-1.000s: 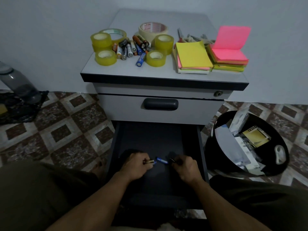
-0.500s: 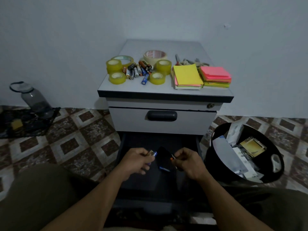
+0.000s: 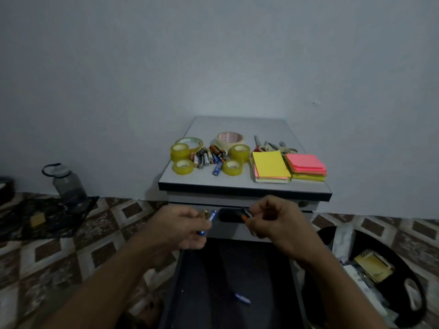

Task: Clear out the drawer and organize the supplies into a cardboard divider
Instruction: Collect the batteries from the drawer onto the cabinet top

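Note:
My left hand (image 3: 180, 227) is closed around a few batteries (image 3: 209, 216), blue and gold ends poking out. My right hand (image 3: 276, 219) grips a black and orange battery (image 3: 245, 213). Both hands hover in front of the closed upper drawer, above the open dark lower drawer (image 3: 206, 281). One blue battery (image 3: 242, 299) still lies on the drawer floor. On the cabinet top (image 3: 237, 182) lie a heap of batteries (image 3: 209, 156), several tape rolls (image 3: 182, 166), sticky note pads (image 3: 270, 167) and scissors (image 3: 268, 146). No cardboard divider is in view.
A black bin (image 3: 413, 281) filled with paper and packaging stands on the floor right of the drawer. A grey water bottle (image 3: 67, 184) rests on a dark bag at the left, by the wall. The floor is patterned brown tile.
Both hands have lifted out of the lower drawer with batteries and risen to the height of the upper drawer front. My head has tilted up, showing more wall.

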### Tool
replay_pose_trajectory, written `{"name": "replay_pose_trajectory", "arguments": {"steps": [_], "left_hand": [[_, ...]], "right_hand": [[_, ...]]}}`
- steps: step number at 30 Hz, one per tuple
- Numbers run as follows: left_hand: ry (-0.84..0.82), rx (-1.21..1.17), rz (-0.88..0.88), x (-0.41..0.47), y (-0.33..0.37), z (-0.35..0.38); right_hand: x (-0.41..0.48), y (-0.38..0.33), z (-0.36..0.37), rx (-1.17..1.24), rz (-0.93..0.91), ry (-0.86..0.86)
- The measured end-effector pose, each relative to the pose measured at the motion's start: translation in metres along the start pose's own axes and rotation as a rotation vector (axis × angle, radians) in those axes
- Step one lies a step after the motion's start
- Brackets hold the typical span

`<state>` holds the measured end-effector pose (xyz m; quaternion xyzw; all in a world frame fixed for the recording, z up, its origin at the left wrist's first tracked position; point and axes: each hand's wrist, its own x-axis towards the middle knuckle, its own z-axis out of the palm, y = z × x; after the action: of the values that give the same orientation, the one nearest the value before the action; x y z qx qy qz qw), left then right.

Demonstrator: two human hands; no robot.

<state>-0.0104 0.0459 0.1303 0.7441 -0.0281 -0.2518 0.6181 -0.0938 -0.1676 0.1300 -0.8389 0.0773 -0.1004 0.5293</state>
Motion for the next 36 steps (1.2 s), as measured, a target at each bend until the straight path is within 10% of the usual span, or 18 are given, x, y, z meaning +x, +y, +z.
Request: {"name": "replay_pose_trajectory", "arguments": {"steps": [17,36], "left_hand": [[0.354,0.386,0.113,0.134,0.131,-0.017],[0.461,0.632,0.163,0.148,0.125,-0.007]], "right_hand": [[0.200,-0.051,0.003,-0.341,0.055,0.237],[0.196,-0.042,0.041,-0.740,-0.238,0.294]]}}
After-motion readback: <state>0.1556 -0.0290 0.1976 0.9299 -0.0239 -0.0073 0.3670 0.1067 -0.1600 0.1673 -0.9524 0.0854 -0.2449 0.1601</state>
